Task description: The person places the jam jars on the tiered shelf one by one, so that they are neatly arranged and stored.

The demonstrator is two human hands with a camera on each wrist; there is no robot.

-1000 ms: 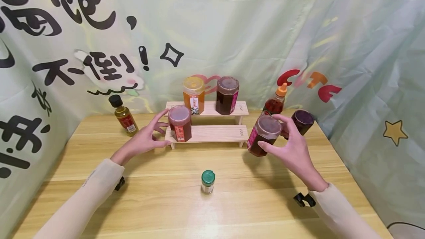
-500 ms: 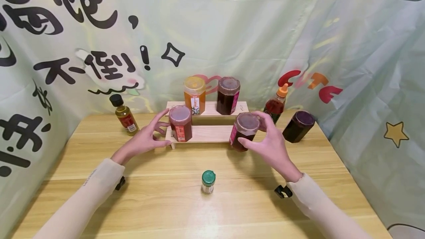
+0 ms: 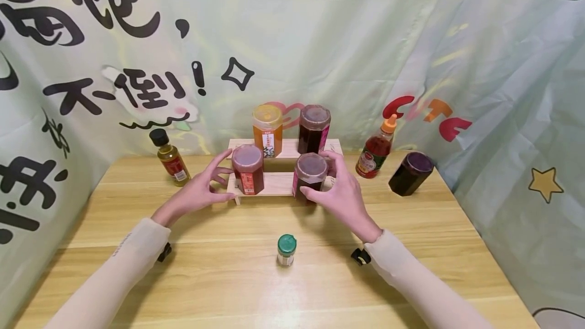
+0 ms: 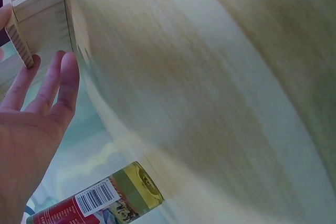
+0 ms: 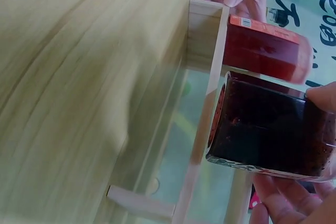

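Observation:
My right hand (image 3: 345,194) grips a dark jar (image 3: 311,166) between thumb and fingers, at the right half of the shelf's lower tier. In the right wrist view, the jar's base is beside the tier's front edge; contact is unclear. A reddish-brown jar (image 3: 248,171) stands on that tier's left end. My left hand (image 3: 196,192) is at the left end of the wooden shelf (image 3: 278,184), fingers fairly straight; in the left wrist view a fingertip touches the shelf's end. An amber jar (image 3: 267,133) and another dark jar (image 3: 314,128) stand on the upper tier.
An oil bottle (image 3: 171,161) stands left of the shelf. To the right are a red sauce bottle (image 3: 375,151) with an orange cap and a dark jar (image 3: 410,176). A green-capped shaker (image 3: 286,250) stands in front on the wooden table (image 3: 219,278); a printed curtain (image 3: 320,39) hangs behind.
My right hand has carried the dark jar leftward from the table's right side to the lower tier, uncovering the sauce bottle. My left hand has stayed at the shelf's left end.

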